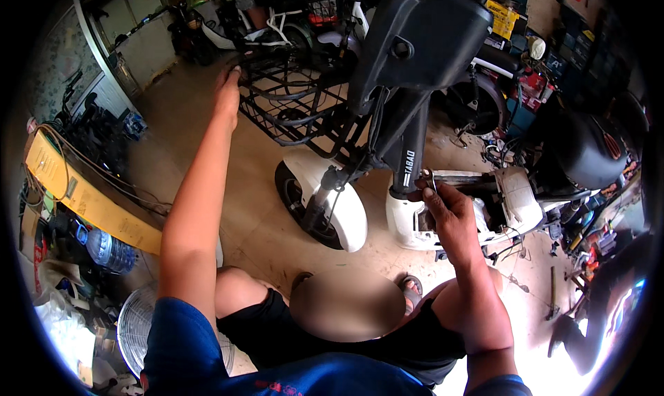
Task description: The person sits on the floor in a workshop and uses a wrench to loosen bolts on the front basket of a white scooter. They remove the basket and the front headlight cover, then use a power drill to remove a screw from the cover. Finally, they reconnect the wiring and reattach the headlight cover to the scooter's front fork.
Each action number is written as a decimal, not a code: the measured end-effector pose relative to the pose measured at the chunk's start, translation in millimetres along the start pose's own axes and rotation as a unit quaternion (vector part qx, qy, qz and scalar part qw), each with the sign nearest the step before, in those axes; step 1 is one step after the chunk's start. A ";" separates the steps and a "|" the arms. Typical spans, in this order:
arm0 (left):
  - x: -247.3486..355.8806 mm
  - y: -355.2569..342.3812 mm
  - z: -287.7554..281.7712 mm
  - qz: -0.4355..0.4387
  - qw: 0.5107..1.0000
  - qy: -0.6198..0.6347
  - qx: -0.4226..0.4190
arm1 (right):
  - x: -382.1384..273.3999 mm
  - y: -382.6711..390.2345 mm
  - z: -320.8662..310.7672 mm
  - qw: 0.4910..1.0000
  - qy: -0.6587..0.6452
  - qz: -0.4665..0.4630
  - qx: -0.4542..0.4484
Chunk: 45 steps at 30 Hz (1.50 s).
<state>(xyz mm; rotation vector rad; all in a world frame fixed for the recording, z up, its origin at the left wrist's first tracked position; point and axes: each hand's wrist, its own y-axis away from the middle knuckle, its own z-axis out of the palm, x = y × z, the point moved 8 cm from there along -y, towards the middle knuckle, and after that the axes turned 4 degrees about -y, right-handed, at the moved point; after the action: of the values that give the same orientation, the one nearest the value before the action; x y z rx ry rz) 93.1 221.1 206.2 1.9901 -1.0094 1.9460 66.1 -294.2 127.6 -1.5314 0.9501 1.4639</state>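
An electric scooter stands in front of me, with a black wire basket point(294, 109), a white front fender point(349, 213) and a black steering column point(409, 147). My left arm reaches far forward, and my left hand point(227, 95) is closed on the left rim of the basket. Close to the foot of the column, my right hand point(451, 213) is closed, thumb and fingers pinched together. A small shiny metal piece point(431, 180) sticks up from its fingertips; I cannot make out its kind. Behind that hand, the scooter's white floor section point(515, 195) lies open, showing its inside.
A yellow panel point(93, 195) leans at the left, with a large blue water bottle point(107, 249) beside it. A fan's wire guard point(135, 320) is near my left leg. Other scooters point(270, 22) stand behind. At right are a black seat point(588, 150) and loose tools point(553, 292).
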 end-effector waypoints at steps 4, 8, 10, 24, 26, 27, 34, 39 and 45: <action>-3.0 -1.8 23.5 0.019 0.999 0.023 -0.016 | 0.8 1.0 -1.0 1.000 0.010 0.004 0.003; -9.4 3.2 42.4 0.001 0.998 0.055 -0.033 | -0.5 1.5 -6.1 0.999 0.027 0.001 0.020; -17.5 6.6 48.1 0.005 0.996 0.088 -0.027 | -0.4 0.9 -7.4 0.999 0.026 -0.002 0.023; -29.7 114.9 33.0 -0.030 0.998 -0.014 -0.059 | -0.9 -0.8 -19.6 0.998 -0.035 0.005 0.042; -26.2 135.5 21.5 -0.049 0.996 -0.041 -0.062 | -10.5 -3.2 -32.8 0.996 -0.057 -0.023 0.068; -23.6 144.4 18.3 -0.038 0.997 -0.030 -0.067 | -18.8 -3.6 -42.5 0.992 -0.066 -0.043 0.097; -19.5 172.2 8.2 0.022 0.987 -0.040 -0.155 | -32.4 -3.5 -99.1 0.958 -0.200 -0.103 0.178; -7.2 191.3 11.4 0.036 0.982 -0.034 -0.182 | -22.7 -13.2 -125.1 0.968 -0.110 -0.067 0.214; 5.5 203.5 9.0 0.100 0.970 -0.033 -0.217 | 14.7 -31.5 -170.2 0.970 -0.051 -0.011 0.237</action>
<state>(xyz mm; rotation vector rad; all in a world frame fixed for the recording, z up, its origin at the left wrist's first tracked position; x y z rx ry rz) -16.5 60.9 144.4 1.7680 -1.5510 1.5704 163.8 -437.4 116.7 -1.1037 1.1201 1.1767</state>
